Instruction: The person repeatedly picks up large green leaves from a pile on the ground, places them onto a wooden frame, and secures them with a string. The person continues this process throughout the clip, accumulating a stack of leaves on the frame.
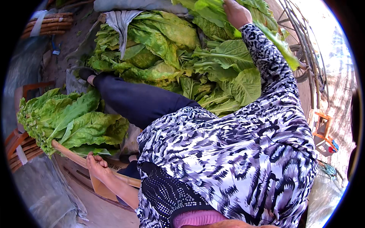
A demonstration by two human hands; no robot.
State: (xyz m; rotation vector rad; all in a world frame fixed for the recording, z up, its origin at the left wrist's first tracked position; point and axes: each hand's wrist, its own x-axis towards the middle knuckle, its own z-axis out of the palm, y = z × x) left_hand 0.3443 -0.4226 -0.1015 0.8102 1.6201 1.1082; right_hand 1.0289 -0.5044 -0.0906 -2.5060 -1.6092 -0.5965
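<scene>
My left hand (98, 166) is closed with its fingers curled, resting over a pale wooden stick (72, 155). What sits in the fingertips is too small to make out. Broad green leaves (81, 123) lie bunched along the stick's far end, at the left. My right arm reaches up to the top of the picture, where my right hand (237, 16) closes on a large bright green leaf (209, 13); its fingertips are partly cut off. Beneath it spreads a big heap of yellow-green leaves (159, 41). Another long leaf (281, 47) slants behind my right sleeve.
Bundled sticks (49, 24) lie at the far left, with more near a wooden frame (15, 142). Clear plastic sheeting (49, 190) covers the lower left. A wheel (300, 62) and poles (310, 49) stand at right, by a small wooden stool (322, 125).
</scene>
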